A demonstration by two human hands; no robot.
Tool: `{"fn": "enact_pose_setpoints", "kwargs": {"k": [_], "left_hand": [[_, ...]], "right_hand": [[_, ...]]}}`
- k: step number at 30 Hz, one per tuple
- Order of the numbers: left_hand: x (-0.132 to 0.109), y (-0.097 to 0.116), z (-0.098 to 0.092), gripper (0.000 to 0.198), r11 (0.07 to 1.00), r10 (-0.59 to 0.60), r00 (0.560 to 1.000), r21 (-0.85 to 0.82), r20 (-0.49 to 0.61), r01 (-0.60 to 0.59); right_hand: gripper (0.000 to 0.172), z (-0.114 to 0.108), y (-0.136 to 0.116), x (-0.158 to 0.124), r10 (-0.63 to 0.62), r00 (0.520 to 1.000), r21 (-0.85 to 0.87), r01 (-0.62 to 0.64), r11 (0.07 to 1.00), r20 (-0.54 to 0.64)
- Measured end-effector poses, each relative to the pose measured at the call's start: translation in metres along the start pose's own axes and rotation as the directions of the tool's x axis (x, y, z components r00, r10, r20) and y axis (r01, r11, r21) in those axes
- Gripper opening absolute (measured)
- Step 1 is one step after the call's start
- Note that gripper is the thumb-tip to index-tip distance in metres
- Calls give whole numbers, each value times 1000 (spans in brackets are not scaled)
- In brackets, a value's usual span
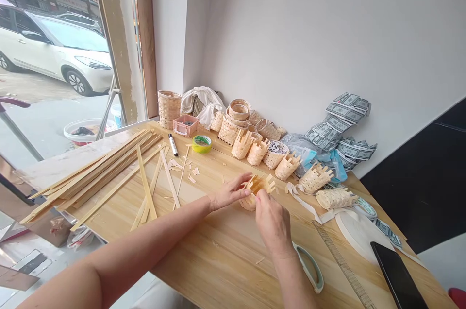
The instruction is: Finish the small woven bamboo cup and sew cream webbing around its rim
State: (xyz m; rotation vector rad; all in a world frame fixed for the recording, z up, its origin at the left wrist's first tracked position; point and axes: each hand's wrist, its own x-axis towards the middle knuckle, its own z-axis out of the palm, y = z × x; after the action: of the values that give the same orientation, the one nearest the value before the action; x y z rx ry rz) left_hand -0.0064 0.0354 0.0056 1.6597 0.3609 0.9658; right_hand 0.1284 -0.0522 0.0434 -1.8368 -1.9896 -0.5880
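A small woven basket of pale wood strips stands between my hands, its upright strip ends sticking up around the rim. My left hand grips its left side, thumb toward me and fingers reaching over the far side. At the near right rim, my right hand is closed with the fingertips pinched on the basket's edge; whether a single strip is in the pinch I cannot make out. Scissors with pale green handles lie beside my right forearm, partly hidden by it.
Long wood strips are piled at the left. A marker, a green-yellow tape roll and a pink box lie farther back. Several woven baskets line the wall side. A ruler, white ribbon roll and phone lie right.
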Motion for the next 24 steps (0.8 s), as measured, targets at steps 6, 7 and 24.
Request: {"fn": "enact_pose_setpoints", "kwargs": {"k": [6,7,24], "left_hand": [[18,-12,-9,66,992,-89,983,-77,161,102],[21,-14,-7,69,990,-99,983,-83,151,113],[-2,18,34,62,947,-225,974,-233,5,220]], "right_hand": [[9,-1,8,3,34,999,93,-36,995,23],[10,-2,10,3,40,999,113,-43,993,23],[15,1,23,-7,232,952,557,-83,827,-201]]}}
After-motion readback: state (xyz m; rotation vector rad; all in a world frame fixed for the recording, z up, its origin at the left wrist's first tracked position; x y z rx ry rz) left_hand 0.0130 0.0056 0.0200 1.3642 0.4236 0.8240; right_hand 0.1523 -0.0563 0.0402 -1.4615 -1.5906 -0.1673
